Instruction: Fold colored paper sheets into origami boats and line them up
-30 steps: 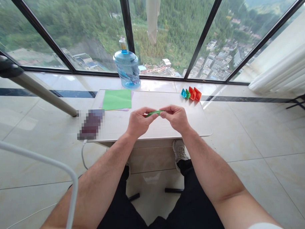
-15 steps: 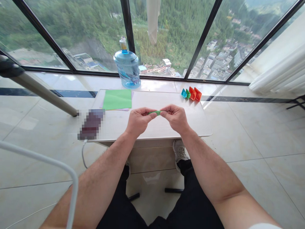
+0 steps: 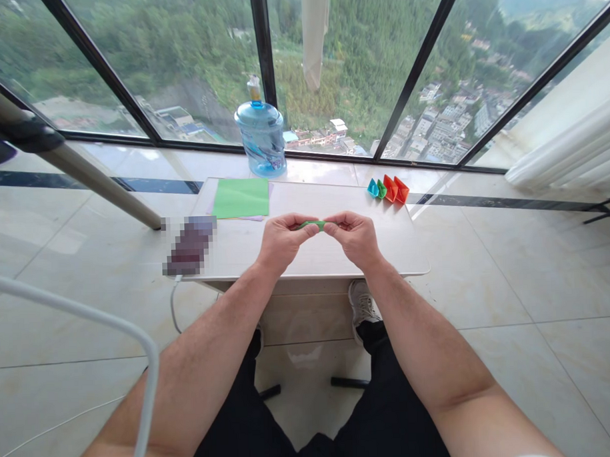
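My left hand (image 3: 281, 243) and my right hand (image 3: 354, 238) meet above the middle of a small white table (image 3: 245, 247). Both pinch the ends of a folded green paper piece (image 3: 312, 224), fingers curled closed on it. At the table's far left lies a stack of paper sheets with a green sheet (image 3: 240, 198) on top. Several small folded paper boats (image 3: 388, 188), blue, green and red, stand in a row at the far right corner.
A blurred dark flat object (image 3: 189, 245) lies on the table's left edge, with a cable hanging below. A blue water jug (image 3: 262, 138) stands on the sill behind the table. A slanted pole (image 3: 77, 171) and a white tube (image 3: 139, 354) cross the left side.
The hands have drawn slightly closer together on the green piece, so less of it shows. The view has shifted a little to the left.
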